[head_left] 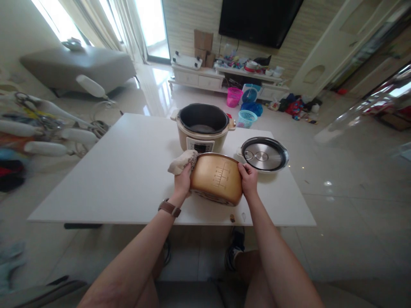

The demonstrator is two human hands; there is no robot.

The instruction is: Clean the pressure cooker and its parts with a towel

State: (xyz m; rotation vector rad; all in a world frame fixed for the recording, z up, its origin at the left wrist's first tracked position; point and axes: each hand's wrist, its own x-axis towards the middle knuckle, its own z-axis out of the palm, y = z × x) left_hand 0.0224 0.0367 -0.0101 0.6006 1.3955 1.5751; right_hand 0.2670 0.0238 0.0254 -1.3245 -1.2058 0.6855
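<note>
Between my hands a gold inner pot [212, 177] is held up over the front of the table, tilted so its outer side with embossed level marks faces me. My left hand [183, 179] grips its left side and also has a beige patterned cloth [182, 162] pressed against the rim. On the right side, my right hand [248, 176] is closed round the pot's edge, thumb near the top. Just behind stands the pressure cooker body [201, 128], its dark cavity uncovered and its front panel partly hidden by the pot. The cooker's lid [263, 155] lies underside up to the right.
The white table [105, 179] carries these things; two tiny objects lie near its front edge, one a brown piece [232, 218]. Beyond are a turquoise basket [247, 118], a pink basket [234, 97] and a low TV cabinet [199, 80]. White padded equipment [48, 147] stands left.
</note>
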